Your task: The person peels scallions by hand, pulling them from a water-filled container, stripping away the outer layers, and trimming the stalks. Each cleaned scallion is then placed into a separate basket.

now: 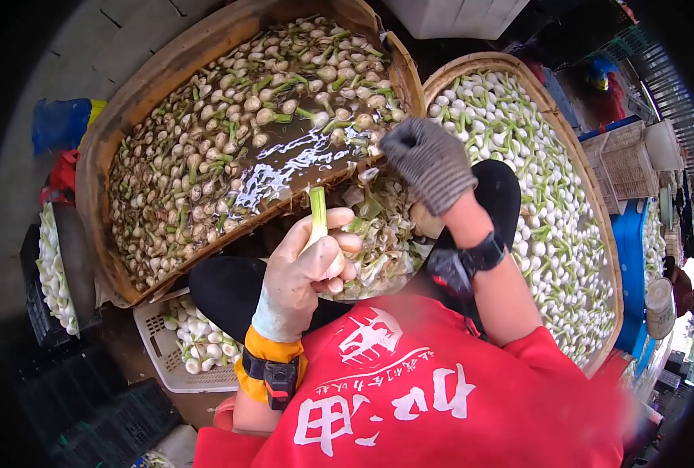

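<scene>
— How do the fingers of the left hand [296, 269] stand?
— Closed round a single pale bulb [319, 231], thumb against its side, the green stalk [318, 204] jutting out past the grip.
— And the right hand [433, 168]?
— Its fingers curl inward in a striped grey glove [440, 173], near the big tub [95, 191]. I can't tell whether they pinch anything.
— What's just beyond them?
— Papery peelings [382, 246], heaped between the dark-clad knees [499, 187].
— Further out?
— Ahead, that big tub holds many bulbs in murky water [288, 171]. On the right, a second tub [563, 117] is full of white bulbs with green stalks. By the left knee, a white basket [158, 347] holds more.
</scene>
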{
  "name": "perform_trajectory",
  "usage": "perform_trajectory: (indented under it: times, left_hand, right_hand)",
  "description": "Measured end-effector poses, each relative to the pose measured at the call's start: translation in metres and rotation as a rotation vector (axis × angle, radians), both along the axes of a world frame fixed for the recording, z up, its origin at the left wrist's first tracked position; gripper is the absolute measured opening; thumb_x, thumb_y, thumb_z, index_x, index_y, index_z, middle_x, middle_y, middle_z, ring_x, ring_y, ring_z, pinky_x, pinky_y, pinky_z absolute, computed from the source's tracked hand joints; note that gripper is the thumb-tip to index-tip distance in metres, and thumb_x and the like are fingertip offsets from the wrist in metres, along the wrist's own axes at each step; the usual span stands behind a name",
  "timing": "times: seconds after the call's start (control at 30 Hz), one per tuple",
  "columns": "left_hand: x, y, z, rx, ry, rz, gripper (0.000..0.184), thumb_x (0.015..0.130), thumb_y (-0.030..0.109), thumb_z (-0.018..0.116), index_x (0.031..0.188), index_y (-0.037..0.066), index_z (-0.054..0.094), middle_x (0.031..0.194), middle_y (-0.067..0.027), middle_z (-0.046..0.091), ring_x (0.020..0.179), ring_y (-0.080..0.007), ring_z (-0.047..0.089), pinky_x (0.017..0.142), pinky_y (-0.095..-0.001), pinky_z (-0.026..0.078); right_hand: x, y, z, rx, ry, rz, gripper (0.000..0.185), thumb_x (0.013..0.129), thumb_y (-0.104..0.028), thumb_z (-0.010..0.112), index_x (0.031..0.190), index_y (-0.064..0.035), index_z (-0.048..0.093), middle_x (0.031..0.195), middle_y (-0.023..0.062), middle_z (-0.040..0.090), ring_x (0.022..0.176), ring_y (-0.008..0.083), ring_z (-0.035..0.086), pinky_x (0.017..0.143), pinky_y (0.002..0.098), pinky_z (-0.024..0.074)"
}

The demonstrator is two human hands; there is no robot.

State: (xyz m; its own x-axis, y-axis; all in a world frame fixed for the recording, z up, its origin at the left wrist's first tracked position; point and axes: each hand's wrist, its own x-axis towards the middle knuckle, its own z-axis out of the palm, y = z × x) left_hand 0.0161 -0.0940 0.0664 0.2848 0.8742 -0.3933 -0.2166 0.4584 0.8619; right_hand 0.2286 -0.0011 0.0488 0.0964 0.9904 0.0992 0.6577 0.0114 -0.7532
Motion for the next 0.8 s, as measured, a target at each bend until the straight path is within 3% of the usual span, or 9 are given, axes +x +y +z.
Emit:
perform_trajectory:
  times: [0.13,0.23,0.27,0.33,0.37,0.43,0.47,0.7,0.8]
  left_hand:
    - [0.004,-0.001,0.003,0.024,0.040,0.046,0.049,0.101,0.041,0.036,0.112,-0.003,0.055,0.082,-0.0120,0.066,0.049,-0.0092,0.051,0.038,-0.0186,0.033]
    - [0.005,0.001,0.008,0.036,0.040,-0.007,0.044,0.103,0.034,0.033,0.111,-0.003,0.055,0.083,-0.0134,0.066,0.053,-0.0107,0.057,0.040,-0.0191,0.039]
    - [0.003,0.002,0.005,0.035,0.040,-0.013,0.044,0.103,0.034,0.033,0.111,-0.003,0.055,0.083,-0.0134,0.066,0.053,-0.0107,0.057,0.040,-0.0191,0.039]
    - [-0.005,0.006,-0.011,0.063,0.072,-0.125,0.033,0.102,0.020,0.034,0.113,-0.004,0.055,0.090,-0.0141,0.067,0.067,-0.0139,0.066,0.051,-0.0219,0.051]
    - [-0.005,0.007,-0.025,0.062,0.070,-0.127,0.033,0.102,0.020,0.034,0.113,-0.004,0.055,0.090,-0.0141,0.067,0.067,-0.0139,0.066,0.051,-0.0219,0.051]
    - [-0.007,0.010,-0.044,0.158,0.154,-0.090,0.027,0.098,0.008,0.038,0.113,-0.004,0.057,0.097,-0.0109,0.067,0.083,-0.0147,0.067,0.070,-0.0254,0.054]
    - [-0.010,0.011,-0.046,0.112,0.138,-0.075,0.026,0.095,0.003,0.040,0.113,-0.004,0.058,0.101,-0.0089,0.067,0.090,-0.0148,0.067,0.080,-0.0273,0.055]
    - [-0.003,0.018,-0.067,0.058,0.085,0.095,0.021,0.097,0.008,0.047,0.111,-0.003,0.058,0.101,-0.0073,0.066,0.085,-0.0145,0.065,0.078,-0.0276,0.054]
    - [-0.013,0.033,-0.074,0.007,-0.264,0.261,0.019,0.096,0.012,0.048,0.108,-0.001,0.058,0.095,-0.0100,0.066,0.084,-0.0196,0.066,0.078,-0.0340,0.056]
  right_hand:
    - [-0.024,-0.042,-0.007,-0.006,0.228,0.183,0.021,0.086,-0.025,0.069,0.092,-0.0050,0.071,0.085,0.0108,0.069,0.077,0.0250,0.066,0.071,0.0349,0.0516]
    - [-0.030,-0.047,-0.015,0.052,0.385,0.311,0.021,0.087,-0.025,0.068,0.094,-0.0049,0.071,0.085,0.0107,0.069,0.076,0.0237,0.066,0.071,0.0334,0.0515]
    - [-0.033,-0.049,0.004,-0.125,0.486,0.306,0.029,0.083,-0.032,0.072,0.091,-0.0044,0.070,0.083,0.0114,0.068,0.075,0.0240,0.065,0.070,0.0339,0.0513]
    - [-0.039,-0.048,0.018,-0.189,0.340,0.311,0.034,0.080,-0.037,0.073,0.088,-0.0044,0.069,0.082,0.0116,0.068,0.074,0.0245,0.065,0.070,0.0348,0.0512]
    - [-0.042,-0.047,0.020,-0.255,0.193,0.319,0.039,0.078,-0.042,0.074,0.084,-0.0044,0.068,0.081,0.0117,0.067,0.073,0.0250,0.065,0.069,0.0357,0.0510]
    - [-0.045,-0.047,0.005,-0.209,0.150,0.341,0.044,0.073,-0.047,0.076,0.081,-0.0053,0.066,0.078,0.0117,0.065,0.071,0.0274,0.064,0.068,0.0381,0.0505]
    - [-0.047,-0.050,0.002,-0.181,0.114,0.351,0.038,0.073,-0.041,0.078,0.082,-0.0050,0.067,0.076,0.0102,0.064,0.071,0.0263,0.063,0.067,0.0364,0.0499]
    - [-0.043,-0.065,0.000,-0.079,0.290,0.331,0.026,0.075,-0.017,0.077,0.094,-0.0053,0.065,0.089,0.0095,0.064,0.083,0.0244,0.063,0.076,0.0338,0.0498]
    - [-0.032,-0.069,0.008,0.109,0.389,0.364,0.023,0.074,-0.012,0.077,0.092,-0.0064,0.063,0.092,0.0091,0.063,0.085,0.0248,0.062,0.079,0.0342,0.0500]
